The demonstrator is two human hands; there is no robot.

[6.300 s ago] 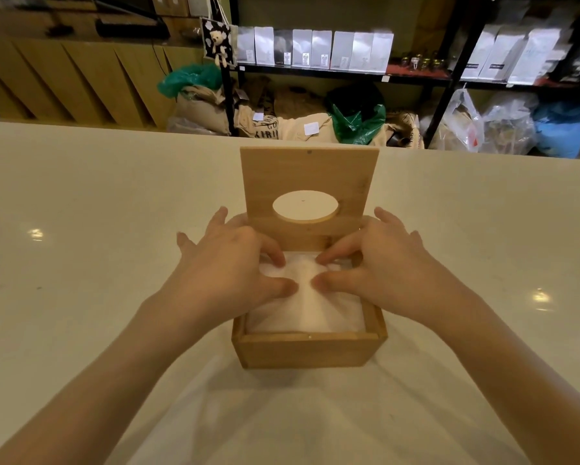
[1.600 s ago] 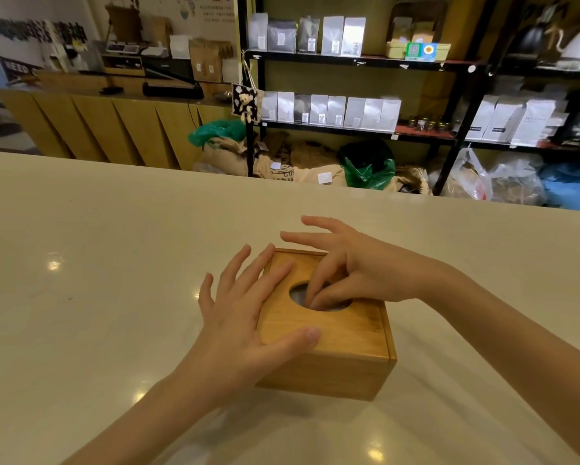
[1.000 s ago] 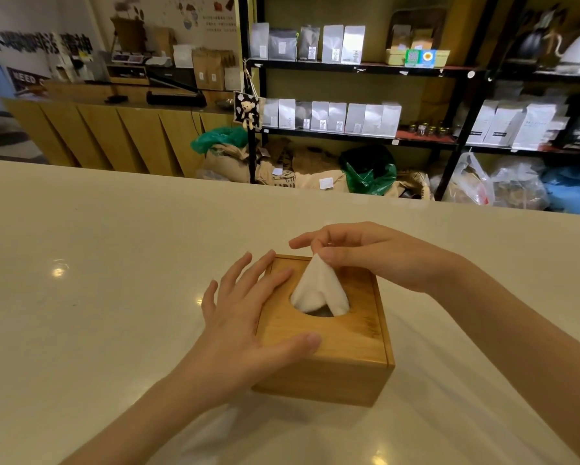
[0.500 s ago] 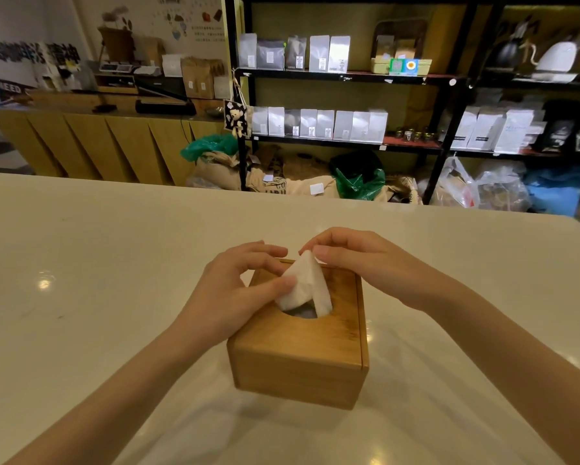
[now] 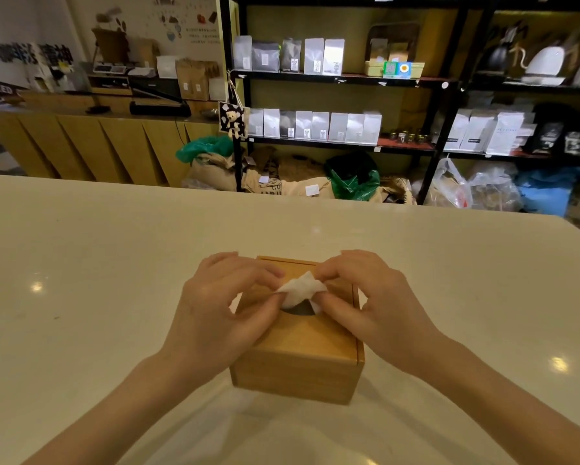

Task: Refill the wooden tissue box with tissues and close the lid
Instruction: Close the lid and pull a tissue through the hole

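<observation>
Shelves of pale pouches and dark packets line the wall beyond a broad cream-coloured table (image 5: 120,263), well past both hands. On the table, directly beneath the hands, sits the square honey-brown wooden tissue box (image 5: 298,360). Its flat wooden lid (image 5: 302,333) lies shut, level with the walls. A dark round opening (image 5: 298,311) shows in the lid between the two thumbs.

From that opening rises a crumpled white tissue (image 5: 302,290). The left hand (image 5: 221,317) pinches the tissue's left edge between thumb and curled fingers. The right hand (image 5: 375,307) pinches its right edge the same way. Both hands are narrowed into a pinch on the paper, resting over the lid's two sides, knuckles nearly meeting above the tissue.

The refill and closing look done; the step in hand seems to be shaping the first sheet so it stands ready. To do this well, light pulls matter: ease the paper outward from both sides evenly, keep the pull gentle so the thin sheet does not tear, and leave a loose peak standing above the opening.
</observation>
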